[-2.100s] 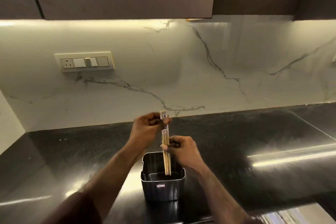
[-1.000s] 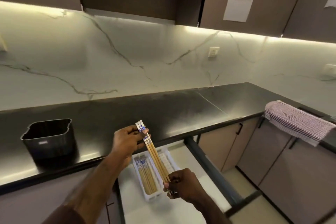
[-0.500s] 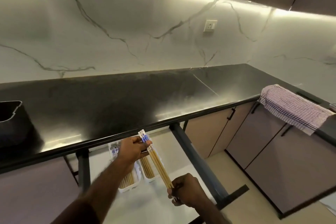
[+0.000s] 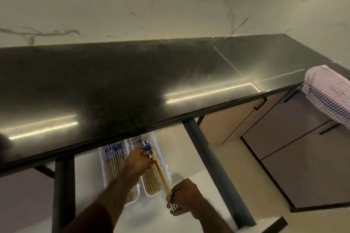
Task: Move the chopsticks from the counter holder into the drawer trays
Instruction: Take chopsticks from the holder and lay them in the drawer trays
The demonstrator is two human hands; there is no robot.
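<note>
Low in the centre of the frame, a small bundle of chopsticks [image 4: 161, 175] is held at both ends over the open drawer [image 4: 181, 157]. They are pale wooden sticks with blue-and-white patterned tops. The left hand [image 4: 139, 161] has its fingers curled around the patterned end, and the right hand [image 4: 184, 196] is clamped on the plain tips, which poke out below the fist. Beneath them sit two white trays [image 4: 103, 168], each already lined with matching chopsticks. No writing or brand can be read anywhere. The black counter [image 4: 132, 81] edge hides the trays' far ends, the left forearm covers part of the left tray, and motion blur softens the hands. A striped towel [image 4: 329, 92] is cut off at the right edge.
</note>
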